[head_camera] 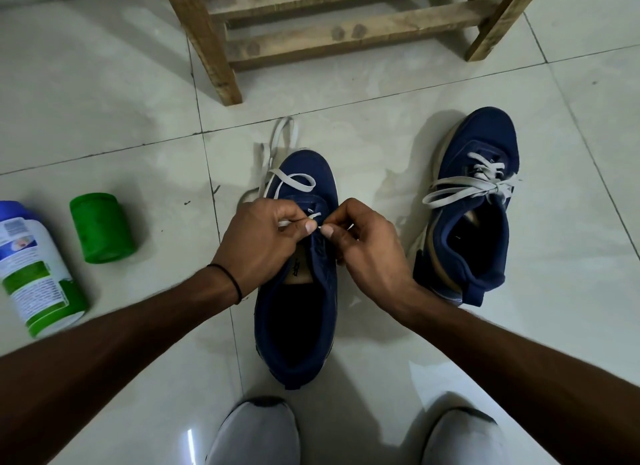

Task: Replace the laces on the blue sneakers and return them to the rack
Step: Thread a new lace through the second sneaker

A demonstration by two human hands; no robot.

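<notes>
- You are working over the eyelets of the near sneaker [298,326] — your left hand [263,236] is pinching the white lace [294,182] between thumb and forefinger, its other fingers curled.
- Your right hand [367,243] is pinching the lace's end just beside your left thumb, fingers curled.
- The rest of that lace is trailing loose across the toe and onto the floor [104,118] beyond it.
- The second sneaker [474,222] is sitting on the tiles to the right, apart from the first, laced and tied in a bow.
- The wooden rack [214,49] is standing beyond both sneakers.
- A green jar [102,227] and a white bottle [34,270] are lying on their sides to your left — near each other, not touching.
</notes>
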